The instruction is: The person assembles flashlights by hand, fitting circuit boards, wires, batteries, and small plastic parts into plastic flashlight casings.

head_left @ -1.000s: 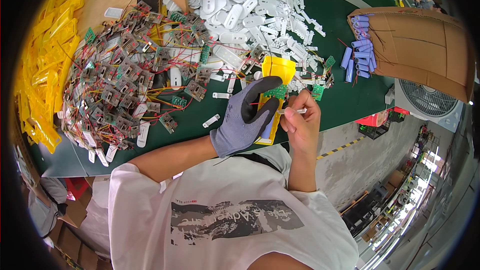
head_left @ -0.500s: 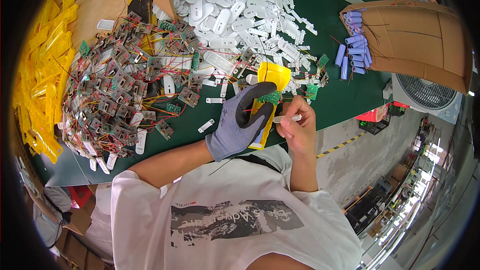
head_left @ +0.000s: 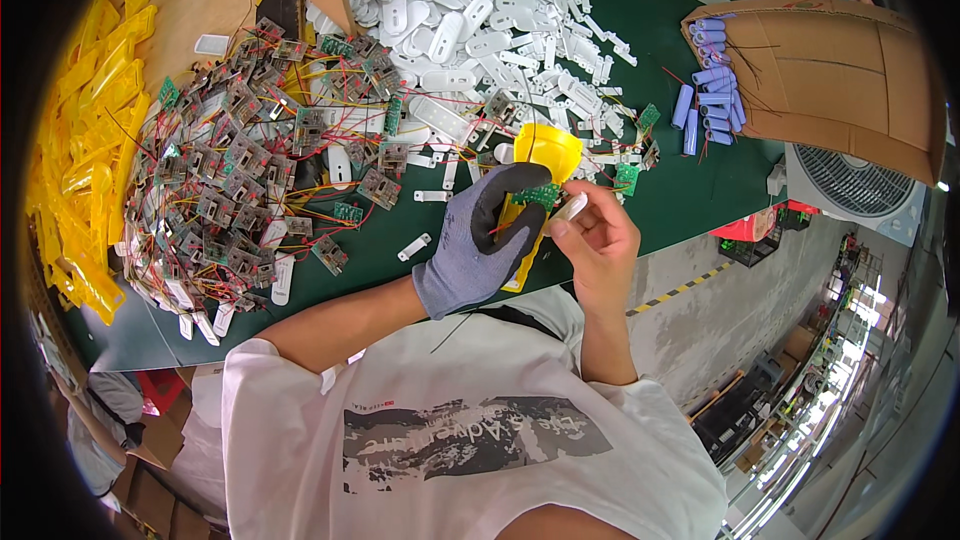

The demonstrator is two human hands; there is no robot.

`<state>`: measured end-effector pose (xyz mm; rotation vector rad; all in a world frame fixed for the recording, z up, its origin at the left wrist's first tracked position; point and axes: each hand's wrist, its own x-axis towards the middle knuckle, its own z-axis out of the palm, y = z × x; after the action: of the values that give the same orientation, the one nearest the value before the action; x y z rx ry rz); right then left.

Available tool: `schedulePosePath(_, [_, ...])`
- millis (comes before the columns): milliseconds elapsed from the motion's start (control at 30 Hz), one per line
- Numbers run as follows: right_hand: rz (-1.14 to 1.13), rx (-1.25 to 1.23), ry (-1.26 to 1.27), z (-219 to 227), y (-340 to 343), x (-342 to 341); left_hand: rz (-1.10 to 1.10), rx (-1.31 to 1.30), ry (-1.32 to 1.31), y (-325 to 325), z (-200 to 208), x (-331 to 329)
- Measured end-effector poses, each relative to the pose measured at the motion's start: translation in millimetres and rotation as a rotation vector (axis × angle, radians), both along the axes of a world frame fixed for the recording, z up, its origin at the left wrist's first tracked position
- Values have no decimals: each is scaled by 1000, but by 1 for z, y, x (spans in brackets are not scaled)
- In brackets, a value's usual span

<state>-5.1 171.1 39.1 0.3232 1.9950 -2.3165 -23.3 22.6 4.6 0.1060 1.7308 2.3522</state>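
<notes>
My left hand (head_left: 470,240), in a grey glove with dark fingertips, is closed around a yellow plastic housing (head_left: 549,149). A small green circuit board (head_left: 537,196) sits at the housing between the gloved thumb and fingers. Close beside it, my bare right hand (head_left: 606,248) pinches a small white elongated plastic piece (head_left: 573,207) between thumb and fingers. Whether that piece touches the board or housing I cannot tell. The lower part of the housing is partly hidden behind the gloved thumb.
Left of my hands lies a heap of wired circuit modules (head_left: 240,155), with yellow housings (head_left: 95,160) beyond it. White plastic parts (head_left: 460,10) are piled at the back. Purple cylindrical cells (head_left: 715,90) lie at a cardboard box (head_left: 820,70) on the right, near a fan (head_left: 855,180).
My right hand has moved slightly up, and the white piece in it has turned from nearly level to a slant. My left hand keeps its hold on the yellow housing.
</notes>
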Motion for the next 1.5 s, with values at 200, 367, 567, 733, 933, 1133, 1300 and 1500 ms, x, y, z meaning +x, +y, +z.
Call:
schedulePosePath(200, [36, 238, 195, -6, -5, 12, 35, -89, 123, 2, -4, 3])
schedulePosePath(367, [26, 328, 117, -8, -3, 19, 81, -164, 206, 8, -6, 1])
schedulePosePath(567, [95, 420, 247, -7, -9, 20, 85, -216, 225, 6, -3, 1])
schedulePosePath(733, [-43, 285, 155, -9, -11, 18, 108, -263, 299, 11, 1, -5])
schedulePosePath(933, [34, 257, 114, -3, -5, 6, 66, -218, 176, 10, -4, -1])
schedulePosePath(1133, [96, 539, 306, -14, 3, 9, 77, -291, 265, 14, -9, 0])
schedulePosePath(1300, [17, 374, 230, -19, -5, 10, 127, -292, 298, 15, -10, 4])
schedulePosePath(1500, [-25, 367, 294, -25, -6, 12, 130, -344, 284, 15, -13, 9])
